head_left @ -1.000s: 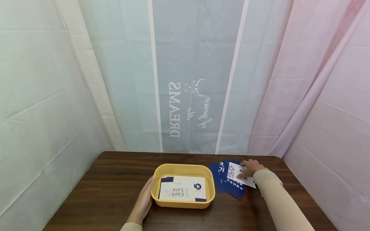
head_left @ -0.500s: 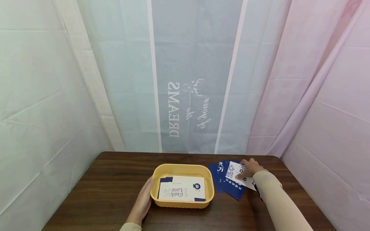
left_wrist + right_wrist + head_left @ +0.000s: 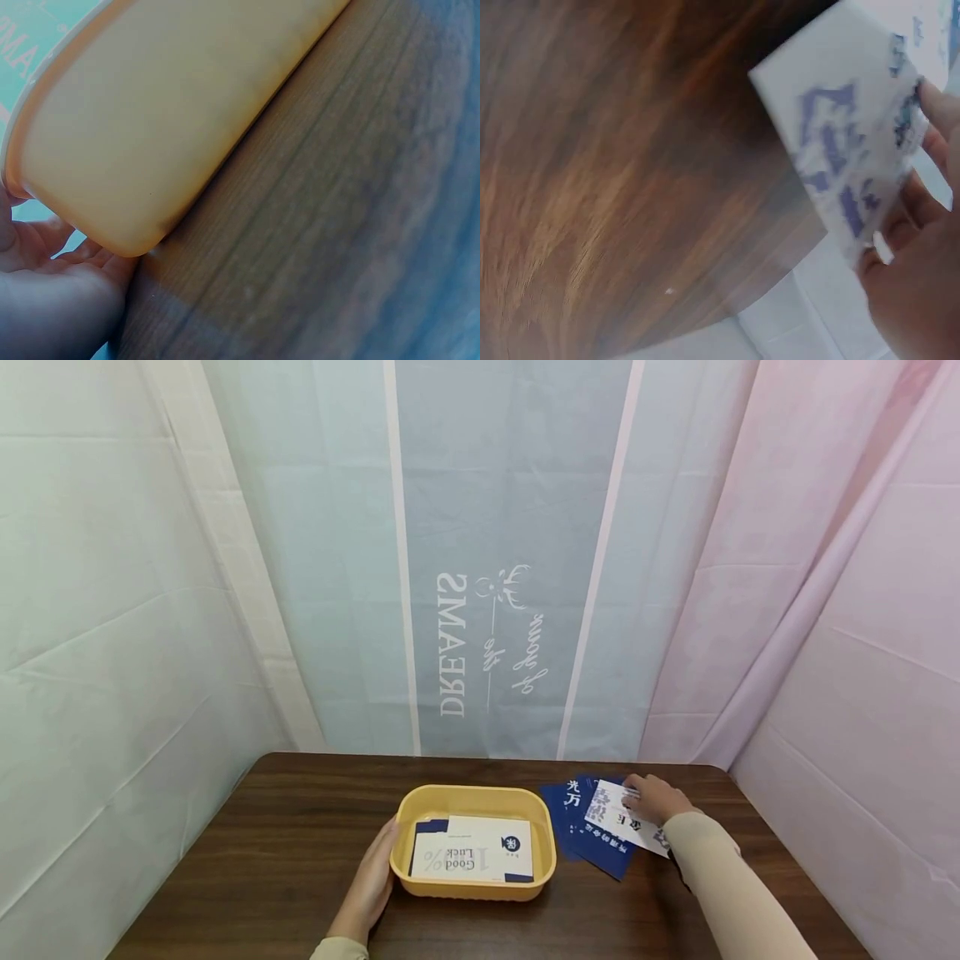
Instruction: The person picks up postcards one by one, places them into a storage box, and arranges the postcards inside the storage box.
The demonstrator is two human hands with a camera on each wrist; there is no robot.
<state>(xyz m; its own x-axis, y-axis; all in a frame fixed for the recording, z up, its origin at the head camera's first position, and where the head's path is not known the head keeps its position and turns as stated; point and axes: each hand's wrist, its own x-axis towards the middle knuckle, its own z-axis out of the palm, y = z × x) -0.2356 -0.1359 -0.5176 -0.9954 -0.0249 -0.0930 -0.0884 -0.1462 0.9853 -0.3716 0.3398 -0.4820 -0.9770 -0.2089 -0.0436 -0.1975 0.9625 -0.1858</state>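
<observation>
A yellow plastic tray (image 3: 472,891) stands on the table, with white and blue printed cards (image 3: 483,843) lying in it. Along its left end rests my left hand (image 3: 371,877); in the left wrist view the fingers (image 3: 82,259) touch the tray's end wall (image 3: 135,135) below the rim. To the tray's right, my right hand (image 3: 656,797) pinches the edge of a white card with blue print (image 3: 615,814). In the right wrist view the thumb (image 3: 937,105) is on the card's (image 3: 840,127) edge, and other fingers are partly behind it. Under that card, dark blue cards (image 3: 611,856) overlap.
The dark wood table (image 3: 300,843) has its rounded back edge against a hanging grey-blue cloth (image 3: 510,527) with white lettering. Pale cloth walls (image 3: 112,610) rise at both sides. A blue card (image 3: 562,827) lies right beside the tray's right end.
My right thumb has drawn back from the white card's face, baring more of its print, and the card has shifted slightly. The left hand and tray stay put.
</observation>
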